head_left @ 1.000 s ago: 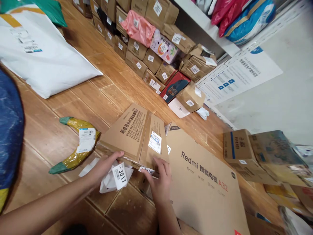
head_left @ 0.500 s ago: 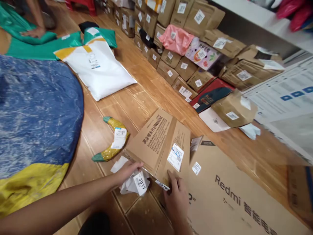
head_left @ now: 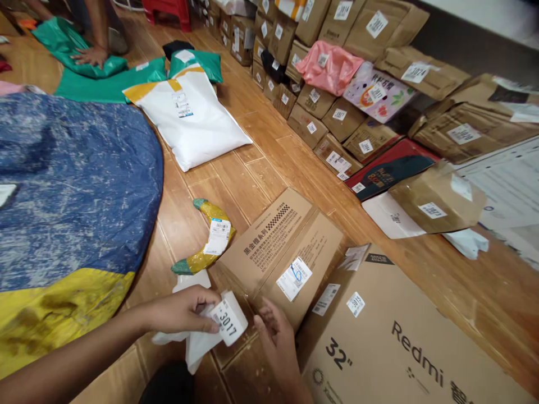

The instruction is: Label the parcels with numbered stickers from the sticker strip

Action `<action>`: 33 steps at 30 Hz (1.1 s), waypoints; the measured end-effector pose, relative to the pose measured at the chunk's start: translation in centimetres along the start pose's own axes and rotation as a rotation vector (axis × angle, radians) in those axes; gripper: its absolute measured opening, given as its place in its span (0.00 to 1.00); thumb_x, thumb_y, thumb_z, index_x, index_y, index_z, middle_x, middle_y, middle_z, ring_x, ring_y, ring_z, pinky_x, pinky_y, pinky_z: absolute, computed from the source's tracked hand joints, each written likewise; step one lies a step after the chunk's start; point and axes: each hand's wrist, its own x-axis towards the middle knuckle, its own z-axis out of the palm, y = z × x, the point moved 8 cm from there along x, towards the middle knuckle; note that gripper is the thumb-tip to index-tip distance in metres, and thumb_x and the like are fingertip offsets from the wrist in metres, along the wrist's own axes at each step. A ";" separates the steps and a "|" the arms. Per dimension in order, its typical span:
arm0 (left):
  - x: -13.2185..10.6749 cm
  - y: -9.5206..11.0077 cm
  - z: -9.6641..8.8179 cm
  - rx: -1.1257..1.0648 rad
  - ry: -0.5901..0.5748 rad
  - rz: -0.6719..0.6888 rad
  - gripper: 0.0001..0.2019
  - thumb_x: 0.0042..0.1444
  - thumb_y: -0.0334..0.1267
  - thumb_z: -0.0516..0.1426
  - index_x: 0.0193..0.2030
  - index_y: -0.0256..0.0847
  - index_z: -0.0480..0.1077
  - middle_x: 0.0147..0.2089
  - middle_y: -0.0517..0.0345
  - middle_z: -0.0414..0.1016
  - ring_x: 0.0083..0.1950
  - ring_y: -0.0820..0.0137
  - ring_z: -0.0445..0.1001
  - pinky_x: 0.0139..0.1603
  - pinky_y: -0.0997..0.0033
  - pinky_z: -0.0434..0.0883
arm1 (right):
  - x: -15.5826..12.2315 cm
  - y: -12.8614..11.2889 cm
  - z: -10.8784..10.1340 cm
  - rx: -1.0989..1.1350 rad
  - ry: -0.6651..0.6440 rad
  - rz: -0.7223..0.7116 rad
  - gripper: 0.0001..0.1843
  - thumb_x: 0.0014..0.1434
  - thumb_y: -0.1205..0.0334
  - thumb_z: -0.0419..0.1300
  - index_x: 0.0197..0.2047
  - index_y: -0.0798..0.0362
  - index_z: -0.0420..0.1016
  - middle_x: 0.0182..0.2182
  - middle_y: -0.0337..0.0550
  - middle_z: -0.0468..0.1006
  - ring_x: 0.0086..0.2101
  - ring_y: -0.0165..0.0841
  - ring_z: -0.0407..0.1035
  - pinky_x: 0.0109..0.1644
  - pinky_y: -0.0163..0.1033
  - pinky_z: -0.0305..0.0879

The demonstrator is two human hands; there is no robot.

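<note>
My left hand (head_left: 185, 308) pinches a white label sheet (head_left: 228, 321) printed 3017, with crumpled white backing paper (head_left: 197, 343) hanging under it. My right hand (head_left: 275, 336) hovers just right of that label, fingers apart and slightly curled, at the near edge of a brown cardboard box (head_left: 280, 251) with black Chinese print and a white shipping label. The box lies on the wooden floor, leaning against a large flat Redmi 32" carton (head_left: 400, 342).
A yellow-green curved parcel (head_left: 210, 235) lies left of the box. A big blue-and-yellow sack (head_left: 71, 196) fills the left. A white mailer (head_left: 193, 118) lies beyond. Stacked labelled parcels (head_left: 337, 84) line the back. Another person's hand (head_left: 90, 55) presses a green bag far left.
The camera swung left and up. My left hand lifted the 3017 label off the box edge. My right hand let go of the box's near edge.
</note>
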 end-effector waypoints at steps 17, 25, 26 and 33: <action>1.6 -1.0 -2.1 -0.263 0.472 0.123 0.20 0.47 0.50 0.63 0.39 0.42 0.62 0.38 0.60 0.72 0.40 0.68 0.69 0.41 0.70 0.65 | 3.5 -5.6 3.9 0.707 0.029 0.301 0.24 0.35 0.46 0.73 0.31 0.56 0.80 0.21 0.40 0.78 0.19 0.24 0.61 0.22 0.32 0.56; 3.4 -3.0 -1.6 -0.392 0.443 0.003 0.21 0.42 0.55 0.63 0.28 0.38 0.69 0.28 0.59 0.73 0.30 0.70 0.69 0.32 0.71 0.64 | 3.4 -4.7 4.9 0.642 0.028 0.273 0.21 0.40 0.45 0.70 0.28 0.56 0.79 0.18 0.37 0.75 0.18 0.24 0.59 0.22 0.32 0.56; 3.3 -3.2 -1.6 -0.369 0.468 -0.001 0.21 0.42 0.57 0.62 0.26 0.38 0.67 0.26 0.61 0.71 0.28 0.72 0.67 0.31 0.72 0.62 | 3.4 -4.5 5.0 0.642 0.038 0.272 0.21 0.39 0.46 0.70 0.29 0.56 0.79 0.19 0.37 0.75 0.18 0.25 0.61 0.23 0.33 0.57; 2.1 -4.8 -1.5 -0.140 0.682 -0.018 0.24 0.47 0.62 0.54 0.21 0.43 0.54 0.20 0.68 0.53 0.25 0.74 0.54 0.27 0.73 0.53 | 3.3 -3.0 7.2 0.627 0.005 0.317 0.21 0.38 0.49 0.72 0.30 0.54 0.75 0.22 0.39 0.77 0.25 0.31 0.68 0.29 0.35 0.65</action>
